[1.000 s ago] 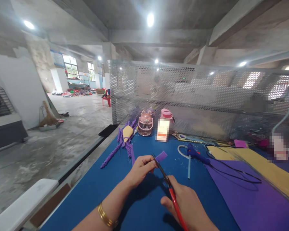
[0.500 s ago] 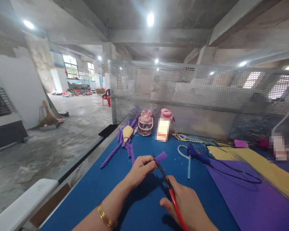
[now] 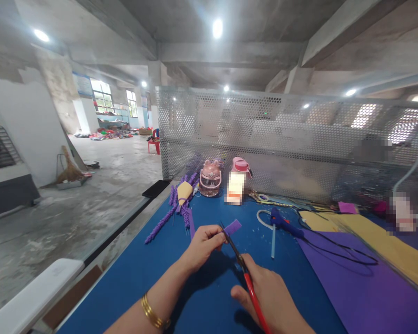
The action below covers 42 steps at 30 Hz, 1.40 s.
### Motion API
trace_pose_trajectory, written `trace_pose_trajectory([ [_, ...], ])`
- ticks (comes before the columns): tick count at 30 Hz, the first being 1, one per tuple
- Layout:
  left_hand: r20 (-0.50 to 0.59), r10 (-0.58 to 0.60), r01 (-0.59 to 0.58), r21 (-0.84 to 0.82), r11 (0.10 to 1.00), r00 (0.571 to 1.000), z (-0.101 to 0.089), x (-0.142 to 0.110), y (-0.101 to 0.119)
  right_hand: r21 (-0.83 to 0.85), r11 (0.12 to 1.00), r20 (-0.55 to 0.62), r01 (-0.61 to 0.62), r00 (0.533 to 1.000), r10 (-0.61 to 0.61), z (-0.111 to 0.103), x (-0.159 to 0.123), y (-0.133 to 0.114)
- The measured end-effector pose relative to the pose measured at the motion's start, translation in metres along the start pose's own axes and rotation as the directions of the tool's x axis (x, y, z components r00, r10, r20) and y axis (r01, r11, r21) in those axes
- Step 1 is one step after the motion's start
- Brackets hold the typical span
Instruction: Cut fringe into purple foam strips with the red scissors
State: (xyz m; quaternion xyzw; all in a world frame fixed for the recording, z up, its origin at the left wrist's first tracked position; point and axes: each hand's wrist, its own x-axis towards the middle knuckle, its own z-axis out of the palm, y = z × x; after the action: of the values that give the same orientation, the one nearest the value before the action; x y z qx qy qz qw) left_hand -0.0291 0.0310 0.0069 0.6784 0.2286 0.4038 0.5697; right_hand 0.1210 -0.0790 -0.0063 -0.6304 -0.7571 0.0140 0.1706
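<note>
My left hand (image 3: 209, 242) is closed in a pinch on one end of a small purple strip (image 3: 233, 227). The strip's free end sticks out to the upper right, beyond the scissor blades. Red-handled scissors (image 3: 250, 284) are held in my right hand (image 3: 273, 287), their blades pointing up and left across the strip at my left fingertips. The thumb of that hand lies left of the red handle, and the other fingers are mostly hidden. Beyond my left hand lie purple braided flower stems (image 3: 160, 228) with a yellow piece (image 3: 185, 192) among them.
A blue glue gun (image 3: 286, 222) with a black cord lies right of centre. Purple sheet (image 3: 362, 278) and yellow sheet (image 3: 390, 246) cover the right side. Two pink bottles, one a clear-bodied bottle (image 3: 211, 180), stand before a perforated metal screen (image 3: 285, 134). The blue table (image 3: 125, 287) has its edge at left.
</note>
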Motion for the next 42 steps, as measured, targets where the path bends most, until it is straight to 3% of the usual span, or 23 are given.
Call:
trace_pose_trajectory([
  [30,0.001,0.022,-0.022,0.017,1.000,1.000,0.0006,-0.0003,0.0020,-0.008,1.000,-0.045,0.016,0.999,-0.016,0.0031,0.0015,0.0028],
  [42,-0.008,-0.041,0.041,-0.043,0.998,0.999,0.0019,-0.0008,0.0009,0.006,1.000,-0.030,-0.001,1.000,0.001,0.0020,0.0007,0.0014],
])
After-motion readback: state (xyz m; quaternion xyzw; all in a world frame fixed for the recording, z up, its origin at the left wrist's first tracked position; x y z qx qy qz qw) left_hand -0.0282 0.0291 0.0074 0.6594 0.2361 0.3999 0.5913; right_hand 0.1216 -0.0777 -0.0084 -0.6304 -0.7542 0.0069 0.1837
